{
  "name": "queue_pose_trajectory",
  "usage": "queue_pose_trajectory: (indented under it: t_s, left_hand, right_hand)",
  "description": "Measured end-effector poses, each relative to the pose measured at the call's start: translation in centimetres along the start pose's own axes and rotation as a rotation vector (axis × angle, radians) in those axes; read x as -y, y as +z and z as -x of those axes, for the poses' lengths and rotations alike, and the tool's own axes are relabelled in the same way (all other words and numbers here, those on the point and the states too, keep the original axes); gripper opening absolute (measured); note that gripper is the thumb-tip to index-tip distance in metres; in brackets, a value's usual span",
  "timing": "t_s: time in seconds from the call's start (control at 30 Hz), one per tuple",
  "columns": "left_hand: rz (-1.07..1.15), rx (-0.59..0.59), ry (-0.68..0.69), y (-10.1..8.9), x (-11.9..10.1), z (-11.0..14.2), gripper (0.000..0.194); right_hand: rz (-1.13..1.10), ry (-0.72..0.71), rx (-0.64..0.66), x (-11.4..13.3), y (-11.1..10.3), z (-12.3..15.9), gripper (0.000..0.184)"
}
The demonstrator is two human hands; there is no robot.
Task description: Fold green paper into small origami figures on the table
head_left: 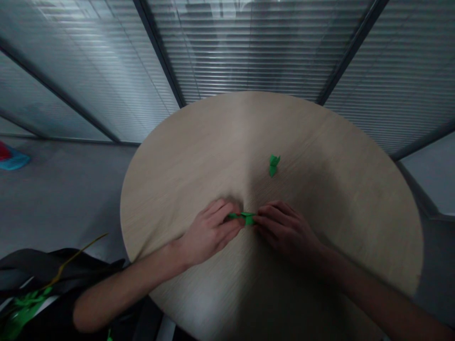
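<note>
- Bare forearms come first in the head view: the left forearm (124, 282) reaches in from the lower left, the right forearm (373, 286) from the lower right, and both run up over the round wooden table (195, 151).
- On my feed the left hand (213, 227) pinches the left end of a small green folded piece (249, 218), its fingertips and thumb closed together.
- I see the right hand (284, 227) gripping the other end between curled fingers; its thumb is mostly hidden in shadow.
- Held just above or on the tabletop, I cannot tell which, the piece has its long axis running sideways from hand to hand, roughly level, with a short flap pointing toward the person.
- Beyond the right hand, well apart from it, a second green piece (273, 165) rests on the table; its long axis runs away from the person, the forked end pointing to the blinds (249, 61) and the tapered end back toward the person.
- Low on the left I make out dark fabric (57, 258), a yellow strand (71, 258) and a bright green patch (26, 310); any lettering there is too dim to read.
- Off on the floor (71, 189) sits a red and blue object (14, 160).
</note>
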State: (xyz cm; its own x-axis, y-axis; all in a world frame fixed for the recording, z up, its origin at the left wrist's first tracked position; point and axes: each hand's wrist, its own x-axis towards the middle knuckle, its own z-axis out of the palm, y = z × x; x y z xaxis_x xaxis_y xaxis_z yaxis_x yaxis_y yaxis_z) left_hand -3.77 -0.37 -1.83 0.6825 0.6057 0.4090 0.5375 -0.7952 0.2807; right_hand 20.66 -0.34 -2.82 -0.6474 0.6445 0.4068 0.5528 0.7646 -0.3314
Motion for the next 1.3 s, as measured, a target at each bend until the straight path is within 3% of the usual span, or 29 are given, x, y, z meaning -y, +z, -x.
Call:
queue_pose_trajectory:
  t_s: [0.17, 0.33, 0.5, 1.13, 1.3]
  left_hand:
    - [-0.014, 0.028, 0.01, 0.2, -0.4, 0.0, 0.022]
    - [0.033, 0.047, 0.01, 0.3, -0.6, -0.2, 0.026]
    - [0.073, 0.051, -0.087, 0.3, -0.7, -0.3, 0.023]
    - [0.209, 0.102, -0.226, 0.6, -0.5, -0.5, 0.016]
    - [0.27, 0.095, -0.286, 0.6, -0.8, -0.6, 0.012]
  right_hand:
    - [0.01, 0.003, -0.014, 0.3, 0.1, -0.2, 0.017]
    - [0.017, -0.014, -0.003, 0.5, 0.5, -0.3, 0.027]
    - [0.041, -0.013, -0.004, 0.7, 0.6, -0.3, 0.022]
    - [-0.061, 0.182, -0.095, 1.7, 1.1, -0.1, 0.007]
    - [-0.122, 0.334, -0.096, 1.6, 1.3, -0.4, 0.003]
